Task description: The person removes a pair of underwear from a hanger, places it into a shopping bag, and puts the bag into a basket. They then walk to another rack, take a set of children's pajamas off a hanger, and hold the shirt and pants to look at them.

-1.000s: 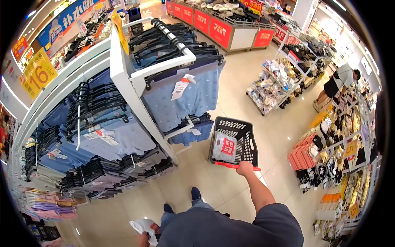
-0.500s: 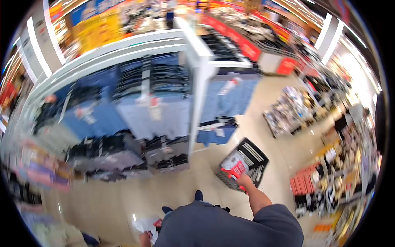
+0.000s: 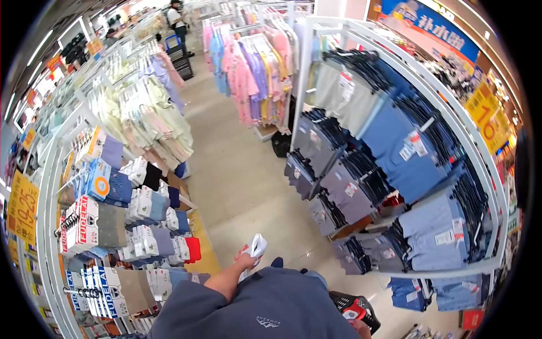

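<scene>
My left hand (image 3: 245,261) is closed around a white plastic bag (image 3: 258,245) with some red on it, held in front of my body. Its lower part is hidden by my hand and shirt. At my right side, my right hand (image 3: 361,327) is partly cut off by my shirt and the frame's bottom edge. It grips a black shopping basket (image 3: 368,314) by its red handle. Most of the basket's inside is hidden; something red shows in it.
Packaged underwear hangs on a rack (image 3: 104,226) to my left. Denim and grey shorts (image 3: 395,135) fill a white-framed rack on my right. Pink and purple clothes (image 3: 254,73) hang ahead beside the tiled aisle (image 3: 226,164). A person (image 3: 176,22) stands far off near a dark cart (image 3: 179,56).
My view has swung left, from the shorts rack to the aisle. The left hand with the bag has come up in front; the basket now appears lower, beside my body.
</scene>
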{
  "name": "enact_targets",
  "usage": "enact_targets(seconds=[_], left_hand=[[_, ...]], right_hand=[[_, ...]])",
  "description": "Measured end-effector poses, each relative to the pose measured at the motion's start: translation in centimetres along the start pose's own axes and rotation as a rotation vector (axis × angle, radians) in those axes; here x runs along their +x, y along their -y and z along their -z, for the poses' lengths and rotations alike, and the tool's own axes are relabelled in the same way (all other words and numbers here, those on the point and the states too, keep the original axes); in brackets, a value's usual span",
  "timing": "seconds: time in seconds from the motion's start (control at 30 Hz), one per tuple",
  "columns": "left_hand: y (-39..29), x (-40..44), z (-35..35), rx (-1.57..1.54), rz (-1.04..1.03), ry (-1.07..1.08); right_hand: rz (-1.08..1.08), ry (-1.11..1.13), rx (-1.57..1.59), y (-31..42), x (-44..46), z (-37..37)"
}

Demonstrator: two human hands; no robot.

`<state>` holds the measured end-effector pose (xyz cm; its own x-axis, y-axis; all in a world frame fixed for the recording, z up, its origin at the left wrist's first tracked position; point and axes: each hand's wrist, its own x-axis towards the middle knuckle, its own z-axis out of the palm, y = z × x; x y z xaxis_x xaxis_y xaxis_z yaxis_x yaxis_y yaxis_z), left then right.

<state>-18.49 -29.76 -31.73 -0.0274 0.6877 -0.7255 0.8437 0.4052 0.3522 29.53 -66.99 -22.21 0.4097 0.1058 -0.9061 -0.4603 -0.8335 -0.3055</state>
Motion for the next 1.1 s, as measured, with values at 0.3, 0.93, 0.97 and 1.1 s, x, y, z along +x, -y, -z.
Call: enact_targets(seconds=[0.3, 0.93, 0.97, 1.1], left_hand=[[6.5, 0.3, -1.0, -0.537, 0.008, -0.023], [7.9, 12.4, 17.5, -0.120, 0.078, 0.046], [6.5, 13.6, 18.9, -0.177, 0.184, 0.027], [2.6, 19.8, 23.0, -0.368, 0.161, -0.097]], right_hand=[[0.069, 0.089, -0.235, 12.7, 0.1, -10.8], [0.048, 0.180, -0.271, 28.0, 2.0, -28.6], [0.042, 0.179, -0.268, 28.3, 1.9, -29.2], [0.007, 0.183, -0.239, 28.6, 1.2, -31.4]])
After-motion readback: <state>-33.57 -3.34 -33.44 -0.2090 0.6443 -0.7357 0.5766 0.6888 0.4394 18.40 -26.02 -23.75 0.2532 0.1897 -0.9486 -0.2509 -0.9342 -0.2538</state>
